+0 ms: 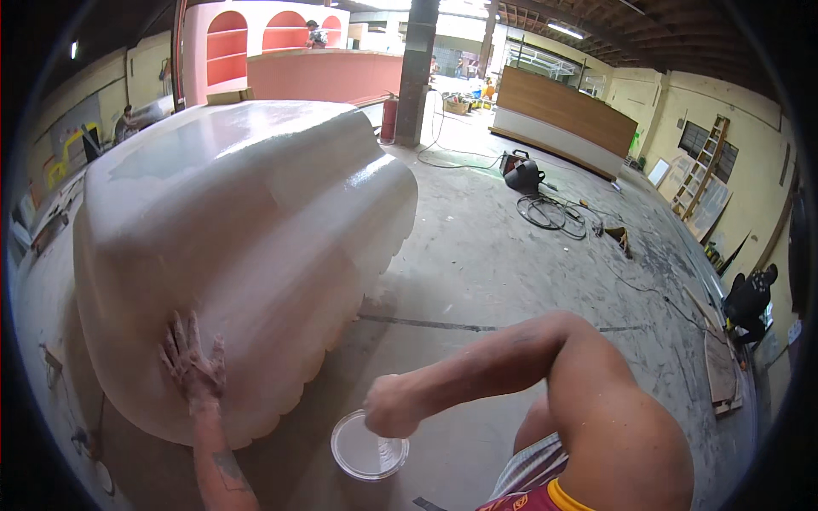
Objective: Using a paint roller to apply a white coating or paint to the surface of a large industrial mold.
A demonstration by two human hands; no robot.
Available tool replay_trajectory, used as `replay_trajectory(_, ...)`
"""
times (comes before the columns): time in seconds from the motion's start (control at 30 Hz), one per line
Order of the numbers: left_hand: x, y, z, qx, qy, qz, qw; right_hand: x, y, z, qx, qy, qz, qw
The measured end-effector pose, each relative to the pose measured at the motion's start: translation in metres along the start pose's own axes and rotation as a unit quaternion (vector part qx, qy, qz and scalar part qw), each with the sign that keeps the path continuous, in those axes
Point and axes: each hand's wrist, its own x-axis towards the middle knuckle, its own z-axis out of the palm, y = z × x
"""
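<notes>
On my left stands a large, curved, off-white moulded form (247, 213), glossy on top and scalloped along its lower edge. Against its near side lies my left hand (192, 362), palm flat and fingers spread, with pale smears on the skin. My right hand (392, 407) is closed above the far rim of a round tub (338, 460). Inside the tub is a white substance. The back of that hand hides its fingertips, so whatever it may grip cannot be made out.
Across the concrete floor (460, 255) lie coiled black cables (554, 215) beside a black welding helmet (524, 177). A red fire extinguisher (389, 117) stands by a dark pillar (417, 72). At far right, a person in black (748, 302) crouches near boards (721, 366).
</notes>
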Motion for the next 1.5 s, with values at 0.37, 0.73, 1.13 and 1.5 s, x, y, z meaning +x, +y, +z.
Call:
replay_trajectory(0.37,-0.003,-0.007,0.003,0.006,0.002,0.009,1.0,-0.085,0.082,0.151,0.476,0.03,0.09,0.874)
replay_trajectory(0.73,0.006,-0.001,0.032,0.035,0.022,0.05,0.998,-0.034,0.101,0.288,0.732,-0.033,-0.051,0.679)
replay_trajectory(1.13,-0.007,-0.012,0.02,0.006,0.065,0.019,0.998,-0.033,0.094,0.329,0.806,-0.05,-0.148,0.571)
replay_trajectory(1.5,0.005,-0.029,0.03,0.006,0.149,0.033,0.988,-0.035,0.106,0.306,0.85,-0.043,-0.171,0.497)
